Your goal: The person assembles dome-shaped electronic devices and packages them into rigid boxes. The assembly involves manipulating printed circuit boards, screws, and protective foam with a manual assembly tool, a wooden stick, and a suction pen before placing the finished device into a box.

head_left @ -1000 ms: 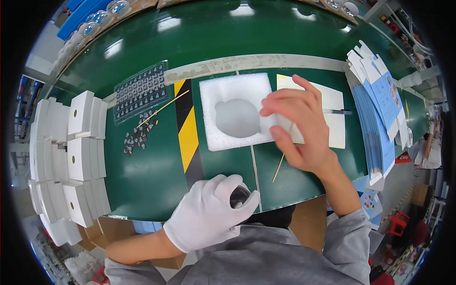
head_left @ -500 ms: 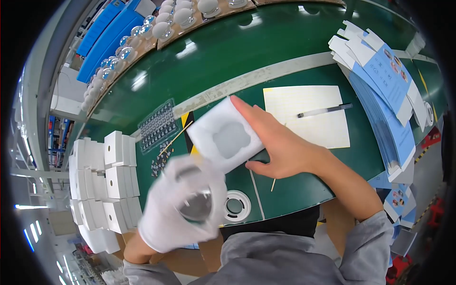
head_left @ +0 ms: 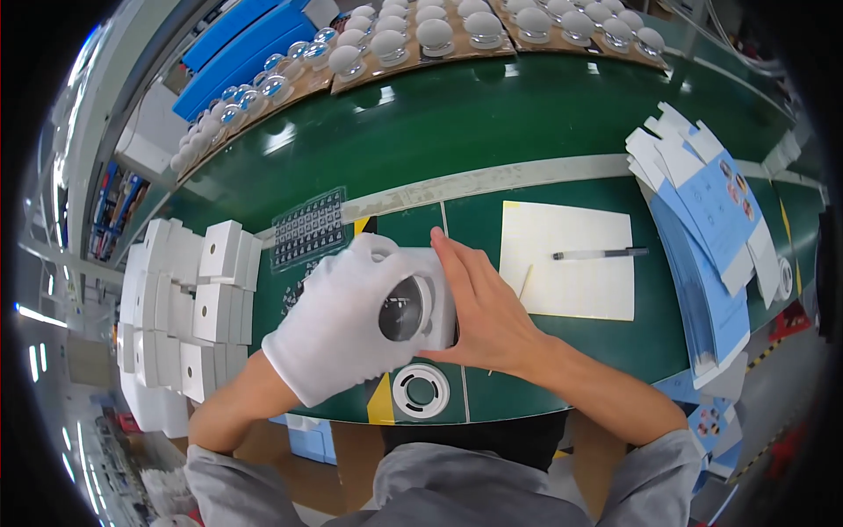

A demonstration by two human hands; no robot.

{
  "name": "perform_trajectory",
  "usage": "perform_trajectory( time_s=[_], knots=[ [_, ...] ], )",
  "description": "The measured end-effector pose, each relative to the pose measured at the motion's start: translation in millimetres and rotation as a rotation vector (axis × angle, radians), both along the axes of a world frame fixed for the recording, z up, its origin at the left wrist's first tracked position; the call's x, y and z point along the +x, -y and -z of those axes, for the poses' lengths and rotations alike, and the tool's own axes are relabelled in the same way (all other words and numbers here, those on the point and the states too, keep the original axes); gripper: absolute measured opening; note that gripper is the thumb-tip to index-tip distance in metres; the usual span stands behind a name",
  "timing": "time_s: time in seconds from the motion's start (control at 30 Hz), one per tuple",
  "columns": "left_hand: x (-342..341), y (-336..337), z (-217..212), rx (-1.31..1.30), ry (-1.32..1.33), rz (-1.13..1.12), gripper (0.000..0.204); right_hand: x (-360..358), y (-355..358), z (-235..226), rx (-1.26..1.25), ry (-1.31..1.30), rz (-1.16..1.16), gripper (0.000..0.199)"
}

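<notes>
My left hand [head_left: 338, 321], in a white glove, is closed round a round white device with a dark glassy dome [head_left: 401, 312]. It presses the device against a white foam block [head_left: 447, 307]. My bare right hand [head_left: 487, 316] grips that block from the right, with the thumb near its lower edge and the fingers along its side. The block's recess is mostly hidden behind the device and glove, so how far the device sits in it cannot be made out. Just below my hands, a white ring [head_left: 421, 412] with dark slots lies on the green table [head_left: 562, 364].
White boxes [head_left: 211, 312] stand stacked at left. A clear tray of small parts [head_left: 309, 230] lies behind my left hand. At right are a paper sheet [head_left: 562, 285], a pen [head_left: 600, 254] and stacked blue-white flat cartons [head_left: 694, 237]. Several white-topped domed devices [head_left: 435, 37] line the far side.
My left hand has brought the domed device up and right to the foam block. My right hand has moved slightly down and turned the block. The view has shifted, showing more of the far side.
</notes>
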State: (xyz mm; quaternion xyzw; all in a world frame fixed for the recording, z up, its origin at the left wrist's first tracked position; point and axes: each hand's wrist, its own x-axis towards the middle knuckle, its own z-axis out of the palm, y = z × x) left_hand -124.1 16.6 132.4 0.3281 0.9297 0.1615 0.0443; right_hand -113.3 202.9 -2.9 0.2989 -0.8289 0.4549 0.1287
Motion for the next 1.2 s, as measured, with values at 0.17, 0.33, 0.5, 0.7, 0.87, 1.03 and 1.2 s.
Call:
perform_trajectory(
  time_s=[0.17, 0.33, 0.5, 0.7, 0.87, 1.03, 1.2],
  knots=[
    [0.3, 7.0, 8.8, -0.021, -0.158, 0.004, 0.065, -1.2, 4.0, 1.4, -0.008, -0.023, -0.034, 0.137],
    [-13.6, 6.5, 13.8, -0.055, -0.091, 0.013, 0.065, -1.3, 4.5, -0.4, -0.006, -0.015, -0.024, 0.139],
    [-12.8, 7.3, 22.0, 0.017, 0.088, -0.081, 0.081, -1.4, 4.7, 1.4, -0.023, -0.003, -0.023, 0.139],
    [-13.0, -1.5, 26.7, -0.031, -0.024, -0.029, 0.120, 1.1, 4.3, 4.3, -0.037, 0.012, -0.020, 0.138],
    [-16.1, -3.2, 37.1, -0.074, -0.013, -0.039, 0.104, 0.2, 5.0, 3.8, -0.027, 0.034, -0.031, 0.137],
    [-19.9, -8.1, 38.8, -0.104, -0.014, -0.072, 0.094, -0.2, 7.3, 5.1, -0.012, 0.017, -0.010, 0.135],
    [-24.1, 0.0, 47.7, -0.157, -0.240, 0.081, 0.080, -0.2, 12.4, 14.8, -0.055, -0.021, -0.014, 0.128]
  ],
)
